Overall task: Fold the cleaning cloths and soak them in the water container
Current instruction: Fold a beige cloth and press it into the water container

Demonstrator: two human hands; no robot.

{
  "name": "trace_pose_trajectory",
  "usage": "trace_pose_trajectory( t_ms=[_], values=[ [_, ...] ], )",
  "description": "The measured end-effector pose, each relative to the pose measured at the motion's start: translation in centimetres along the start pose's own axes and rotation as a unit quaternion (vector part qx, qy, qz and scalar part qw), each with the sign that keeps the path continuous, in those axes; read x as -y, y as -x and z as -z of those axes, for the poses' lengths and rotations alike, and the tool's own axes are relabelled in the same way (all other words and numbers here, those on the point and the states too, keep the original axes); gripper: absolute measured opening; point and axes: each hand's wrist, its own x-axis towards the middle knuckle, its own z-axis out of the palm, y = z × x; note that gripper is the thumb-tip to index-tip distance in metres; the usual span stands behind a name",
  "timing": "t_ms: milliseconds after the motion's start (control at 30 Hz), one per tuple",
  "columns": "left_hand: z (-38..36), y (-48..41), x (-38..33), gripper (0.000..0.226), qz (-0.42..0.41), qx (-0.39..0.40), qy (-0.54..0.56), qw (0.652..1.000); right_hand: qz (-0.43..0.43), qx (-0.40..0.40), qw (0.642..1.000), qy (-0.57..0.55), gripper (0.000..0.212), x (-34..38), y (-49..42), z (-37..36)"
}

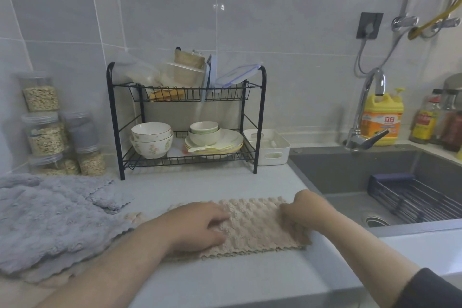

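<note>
On my feed the beige cloth lies on the tabletop as a long strip, its right end close to the edge of the sink. The left hand rests flat on the cloth's left part, fingers spread and fairly straight, pressing it down. The right hand sits at the cloth's right end with its fingers curled into the fabric, gripping it, though motion blur hides the exact hold.

To the left I see a heap of grey cloths spread over the tabletop, apart from the beige one. Behind the hands stands a black dish rack with bowls and plates on its lower shelf. Clear jars are stacked against the wall on the far left. In the sink lies a dark wire rack; a tap stands behind the basin, with a yellow bottle behind it.
</note>
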Motion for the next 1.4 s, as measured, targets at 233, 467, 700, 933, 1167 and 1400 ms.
trace_pose_trajectory(
  t_ms=[233,467,700,933,1167,1400],
  values=[
    [-1.3,-0.8,0.4,0.060,-0.001,0.025,-0.013,1.000,-0.007,0.085,0.985,-0.147,0.032,1.5,0.1,0.4],
    [-0.4,0.5,0.0,0.045,-0.005,-0.048,0.023,0.999,0.012,0.067,0.971,-0.230,0.027,2.6,0.8,1.8],
    [0.0,1.6,1.2,0.031,0.048,-0.098,0.176,0.978,0.051,0.062,0.938,-0.337,0.030,6.3,2.2,3.4],
    [3.3,1.5,0.9,0.049,0.190,-0.086,0.695,0.688,0.133,0.076,0.945,-0.289,0.029,13.5,4.8,1.2],
    [2.2,1.9,3.0,0.003,0.253,-0.146,0.595,0.749,0.119,0.192,0.887,-0.404,0.021,15.5,5.5,-1.6],
    [1.0,2.2,4.4,0.019,0.312,-0.172,0.486,0.798,0.172,0.063,0.950,-0.253,0.021,13.2,3.5,-2.6]
  ],
)
